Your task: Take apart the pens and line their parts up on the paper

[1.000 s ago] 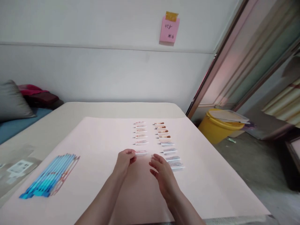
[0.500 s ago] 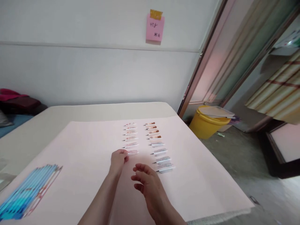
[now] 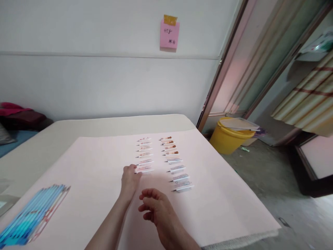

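Pens lie in two columns on a pale pink sheet point(image 3: 223, 211) spread over the counter point(image 3: 117, 127), six in the left column point(image 3: 144, 149) and eight in the right column point(image 3: 179, 169), their dark tips all toward the left. The left hand point(image 3: 129, 181) reaches to the nearest pen point(image 3: 145, 169) of the left column, which lies flat on the sheet, just below its neighbour and roughly parallel to it. Thumb and index finger are at its tip end; whether that grip pinches the barrel or merely touches it cannot be told from this angle. The right hand point(image 3: 158, 207) is apart from every pen, its grip loosely spread with fingers half curled around nothing, between the near ends of the two columns. A bundle of blue pens point(image 3: 39, 208) lies off to the left, well apart from both hands. For handling the nearest pen well, a light touch from thumb and index seems best, since a slim, smooth barrel would probably roll or swing under uneven pressure. Matching its angle to the pen above and leaving a similar gap would suit the column; lifting the fingers straight up would lessen the risk of nudging the neighbour.
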`<action>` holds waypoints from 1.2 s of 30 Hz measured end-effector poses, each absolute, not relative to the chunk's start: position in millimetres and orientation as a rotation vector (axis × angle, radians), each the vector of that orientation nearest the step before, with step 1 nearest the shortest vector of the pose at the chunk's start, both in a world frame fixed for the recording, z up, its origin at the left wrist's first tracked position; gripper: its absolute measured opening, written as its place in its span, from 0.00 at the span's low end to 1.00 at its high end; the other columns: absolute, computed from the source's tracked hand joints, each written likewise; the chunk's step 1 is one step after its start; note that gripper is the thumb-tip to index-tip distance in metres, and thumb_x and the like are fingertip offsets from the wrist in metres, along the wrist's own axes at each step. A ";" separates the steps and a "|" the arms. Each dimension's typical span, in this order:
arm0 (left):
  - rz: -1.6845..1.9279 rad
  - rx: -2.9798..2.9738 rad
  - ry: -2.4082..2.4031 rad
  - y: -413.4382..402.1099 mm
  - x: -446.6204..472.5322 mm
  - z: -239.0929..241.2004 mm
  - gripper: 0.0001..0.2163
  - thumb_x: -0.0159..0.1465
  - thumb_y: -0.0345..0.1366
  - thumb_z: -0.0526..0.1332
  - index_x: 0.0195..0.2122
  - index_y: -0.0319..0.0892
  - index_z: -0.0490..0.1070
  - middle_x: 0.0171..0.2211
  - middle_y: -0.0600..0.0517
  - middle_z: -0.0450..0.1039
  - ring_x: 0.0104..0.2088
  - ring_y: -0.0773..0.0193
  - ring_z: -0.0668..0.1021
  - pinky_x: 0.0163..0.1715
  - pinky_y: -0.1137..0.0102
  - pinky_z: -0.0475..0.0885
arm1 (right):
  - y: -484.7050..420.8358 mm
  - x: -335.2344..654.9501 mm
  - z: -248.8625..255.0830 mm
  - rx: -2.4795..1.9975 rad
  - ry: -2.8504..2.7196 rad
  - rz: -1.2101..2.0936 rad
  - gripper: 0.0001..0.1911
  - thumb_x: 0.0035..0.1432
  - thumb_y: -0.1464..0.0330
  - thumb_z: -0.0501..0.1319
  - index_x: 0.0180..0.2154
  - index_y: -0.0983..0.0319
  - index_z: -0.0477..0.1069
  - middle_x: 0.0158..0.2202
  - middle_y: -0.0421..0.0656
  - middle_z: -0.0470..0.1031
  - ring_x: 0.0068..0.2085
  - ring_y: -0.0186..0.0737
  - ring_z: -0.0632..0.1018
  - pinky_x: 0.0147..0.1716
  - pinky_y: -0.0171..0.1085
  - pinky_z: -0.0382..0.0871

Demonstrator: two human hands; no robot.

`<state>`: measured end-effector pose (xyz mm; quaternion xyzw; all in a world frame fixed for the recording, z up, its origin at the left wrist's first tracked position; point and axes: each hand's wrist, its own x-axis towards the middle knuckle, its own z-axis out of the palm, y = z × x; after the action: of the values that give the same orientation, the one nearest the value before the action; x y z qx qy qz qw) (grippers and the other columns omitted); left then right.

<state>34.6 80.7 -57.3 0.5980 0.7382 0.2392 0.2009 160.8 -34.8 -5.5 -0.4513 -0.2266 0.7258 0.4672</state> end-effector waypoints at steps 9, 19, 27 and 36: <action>0.389 2.007 1.978 71.2 39.7 -64.6 0.09 0.61 0.33 0.49 0.38 0.46 0.67 0.39 0.51 0.63 0.35 0.65 0.72 0.34 0.71 0.62 | -36.6 155.7 -1.9 -1.120 -0.586 1.800 0.10 0.45 0.73 0.58 0.33 0.65 0.70 0.35 0.45 0.72 0.29 0.34 0.74 0.24 0.31 0.60; 0.468 1.959 1.994 73.2 43.1 -62.8 0.14 0.61 0.32 0.50 0.47 0.48 0.64 0.42 0.51 0.60 0.36 0.66 0.71 0.34 0.72 0.63 | -37.8 155.7 -0.9 -1.111 -0.574 1.793 0.09 0.44 0.73 0.59 0.32 0.65 0.70 0.34 0.44 0.72 0.28 0.34 0.73 0.23 0.30 0.60; 0.472 1.908 2.020 75.8 41.4 -62.6 0.15 0.61 0.31 0.48 0.47 0.48 0.66 0.43 0.50 0.59 0.35 0.66 0.71 0.35 0.71 0.64 | -35.8 156.0 -4.8 -1.114 -0.580 1.805 0.08 0.43 0.72 0.60 0.31 0.64 0.71 0.33 0.44 0.73 0.28 0.34 0.74 0.23 0.31 0.61; 0.507 1.937 1.956 73.8 38.6 -57.6 0.15 0.60 0.31 0.50 0.47 0.49 0.65 0.42 0.50 0.59 0.36 0.65 0.72 0.36 0.71 0.64 | -34.9 157.2 -4.4 -1.130 -0.610 1.787 0.08 0.44 0.72 0.58 0.31 0.65 0.71 0.33 0.44 0.73 0.28 0.33 0.74 0.23 0.30 0.60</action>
<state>38.6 73.8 -57.6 0.6820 0.6885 0.1784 0.1704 157.2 -34.9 -4.4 -0.4577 -0.2470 0.7238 0.4534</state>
